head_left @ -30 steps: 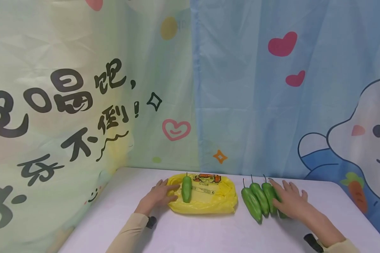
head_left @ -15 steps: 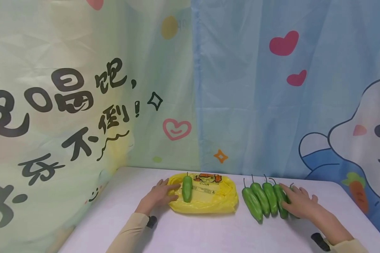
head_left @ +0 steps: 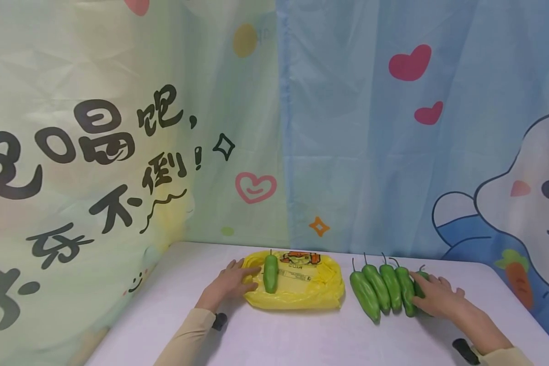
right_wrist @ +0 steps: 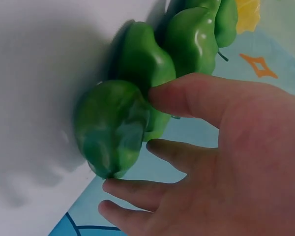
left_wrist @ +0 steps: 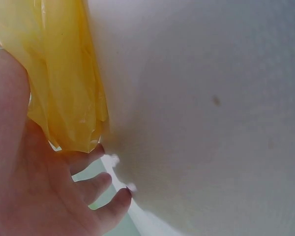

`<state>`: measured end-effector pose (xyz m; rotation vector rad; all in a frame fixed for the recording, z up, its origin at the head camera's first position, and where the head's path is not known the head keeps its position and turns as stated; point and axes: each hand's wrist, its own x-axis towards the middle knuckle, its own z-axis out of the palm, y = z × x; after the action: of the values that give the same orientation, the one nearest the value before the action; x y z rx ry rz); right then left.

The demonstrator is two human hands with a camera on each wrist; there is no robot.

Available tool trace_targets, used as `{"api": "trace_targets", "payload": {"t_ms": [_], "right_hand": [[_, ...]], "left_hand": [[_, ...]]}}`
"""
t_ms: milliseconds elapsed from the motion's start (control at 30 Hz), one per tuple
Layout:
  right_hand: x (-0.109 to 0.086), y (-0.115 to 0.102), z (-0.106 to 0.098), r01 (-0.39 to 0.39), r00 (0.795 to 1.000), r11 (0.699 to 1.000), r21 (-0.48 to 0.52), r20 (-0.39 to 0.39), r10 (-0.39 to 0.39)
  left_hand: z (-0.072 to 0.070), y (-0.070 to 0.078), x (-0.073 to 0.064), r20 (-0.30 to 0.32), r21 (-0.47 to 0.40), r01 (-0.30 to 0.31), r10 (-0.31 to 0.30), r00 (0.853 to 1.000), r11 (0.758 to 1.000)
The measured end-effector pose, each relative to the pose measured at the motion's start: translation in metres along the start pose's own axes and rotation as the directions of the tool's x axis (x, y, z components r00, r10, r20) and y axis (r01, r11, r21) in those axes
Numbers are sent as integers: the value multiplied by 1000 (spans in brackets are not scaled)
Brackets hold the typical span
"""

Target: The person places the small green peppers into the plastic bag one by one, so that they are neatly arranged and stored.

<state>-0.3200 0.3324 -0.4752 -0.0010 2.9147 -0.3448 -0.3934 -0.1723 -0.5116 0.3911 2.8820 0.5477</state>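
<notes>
Table (head_left: 325, 340): open strip on the near side, full width; more room left of the left hand (head_left: 226, 284) and right of the right hand (head_left: 439, 296). Narrow gap between bag (head_left: 297, 303) and row of five peppers (head_left: 390, 288). Bag and row both sit close to the far edge, curtain (head_left: 347, 152) right behind.

Single pepper (head_left: 270, 274) lies on the bag, left part. Left hand at the bag's left edge, fingers spread and loose, no firm grip visible. Right hand at the row's right end, thumb and fingers apart around the rightmost pepper (right_wrist: 113, 128), not closed on it; can't tell if the fingertips touch.

Hidden: right hand covers part of the rightmost pepper in head view. Left wrist view: bag cut off at top and covering part of the left hand. Right wrist view: row's left end cut off at top. Both sleeves run out of frame.

Vs 1 s ago: right hand has shifted right; fourth pepper from left now nearly all visible, fifth partly. Bag, its pepper and left hand look unchanged.
</notes>
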Motion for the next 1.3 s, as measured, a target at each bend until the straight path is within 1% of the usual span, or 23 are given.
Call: {"api": "trace_targets", "payload": {"t_ms": [200,433,700,900,1300], "right_hand": [[1,4,2,-6,1000,1000,0,21,6],[3,8,7,-23,999,1000,-3,45,23],[10,18,15,-40,999,999,0,34,40],[13,22,19,-35,999,999,5,1,35],[15,23,18,-40,999,999,34,-16,41]], "left_hand": [[0,1,-1,1,-2,-3,3,1000,1000],[-1,1,-1,3,2,11,-11,1000,1000],[1,0,1,4,0,24,-24,1000,1000],[2,-1,1,0,6,20,-20,1000,1000],[0,2,0,7,5,31,-31,999,1000]]}}
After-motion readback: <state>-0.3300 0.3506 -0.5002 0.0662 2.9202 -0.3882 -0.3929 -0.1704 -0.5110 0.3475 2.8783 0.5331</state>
